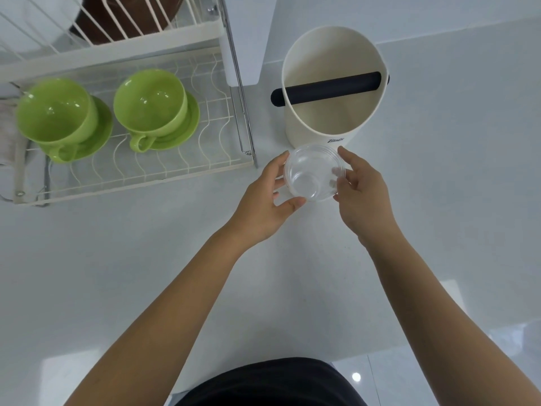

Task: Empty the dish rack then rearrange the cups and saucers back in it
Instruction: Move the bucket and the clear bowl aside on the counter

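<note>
Clear glass cup (pixel 313 174) held between both hands over the white counter (pixel 146 259), just in front of the cream knock box (pixel 328 124) and right of the dish rack (pixel 175 177): my left hand (pixel 263 206) curls thumb and fingers around its near-left rim, my right hand (pixel 363 194) pinches the right rim, fingers partly spread. Two green cups (pixel 55 112) (pixel 149 101) sit on green saucers (pixel 99 133) (pixel 187 124) on the rack's lower tier, so I judge this the restocking step. Next move calls for carrying the glass left and setting it on the free wires beside them, gently.
</note>
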